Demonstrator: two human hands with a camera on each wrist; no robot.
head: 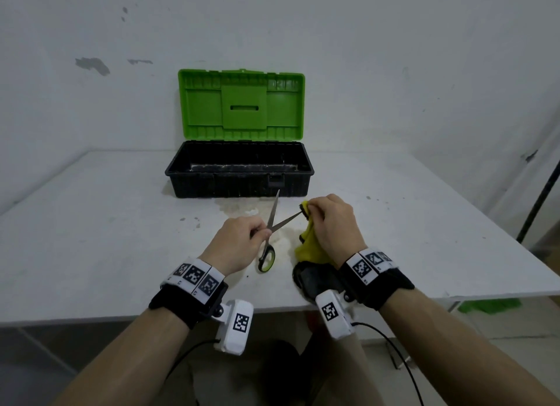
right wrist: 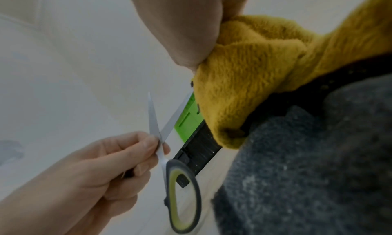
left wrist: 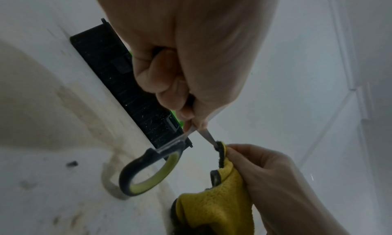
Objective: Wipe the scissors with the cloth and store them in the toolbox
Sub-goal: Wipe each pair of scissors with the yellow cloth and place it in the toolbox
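The scissors (head: 271,230) (left wrist: 148,168) (right wrist: 182,188) have grey and lime handles, and their blades are spread apart above the table. My left hand (head: 239,242) (left wrist: 186,81) (right wrist: 89,168) grips them near the pivot, with one handle inside the palm. My right hand (head: 333,223) (left wrist: 265,168) (right wrist: 191,28) pinches a yellow and dark grey cloth (head: 309,245) (left wrist: 220,205) (right wrist: 254,81) around the tip of one blade. The toolbox (head: 239,169) (left wrist: 118,81) (right wrist: 199,151), black with a green lid, stands open behind the hands.
A white table (head: 106,239) with stains bears the toolbox close to the wall. Its front edge lies just below my wrists. A dark pole (head: 539,199) stands at the right beyond the table's corner.
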